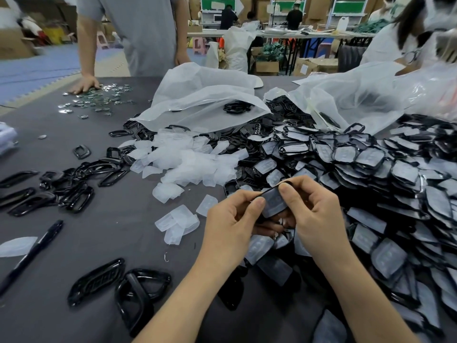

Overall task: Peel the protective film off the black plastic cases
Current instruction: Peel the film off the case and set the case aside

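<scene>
A black plastic case (273, 202) with cloudy film on its face is held above the table between both hands. My left hand (231, 219) grips its left edge, thumb on the film. My right hand (314, 206) pinches its upper right edge with thumb and fingers. To the right a big heap of film-covered cases (385, 174) spreads to the table edge. A pile of peeled film pieces (188, 162) lies in the middle. Bare black cases (74, 184) lie at the left, and two more (118, 285) in front.
A black pen (32, 253) lies at the front left on the grey table (86, 231). White plastic bags (205, 97) sit at the back. A person in grey stands opposite, hand (85, 84) on small shiny metal badges (99, 100). Another person (405, 35) stands at the right.
</scene>
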